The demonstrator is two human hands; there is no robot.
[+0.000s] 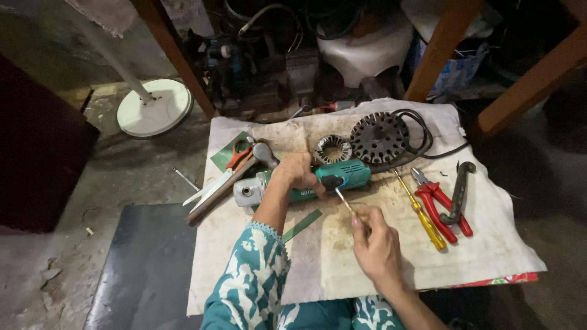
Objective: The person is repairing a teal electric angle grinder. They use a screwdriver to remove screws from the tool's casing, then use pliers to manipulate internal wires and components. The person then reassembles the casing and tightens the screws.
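Note:
A teal angle grinder (342,176) with a grey metal head (247,191) lies across a stained white cloth (489,244). My left hand (298,173) rests on top of its body and grips it. My right hand (374,244) holds a thin screwdriver (343,200) whose tip touches the black part on the grinder's side. Both sleeves are teal with a white pattern.
Scissors with orange handles (235,160) and a hammer (229,183) lie left of the grinder. A stator (333,148) and a round slotted metal part (379,137) sit behind it. A yellow screwdriver (422,215), red pliers (437,205) and a dark wrench (458,192) lie at the right.

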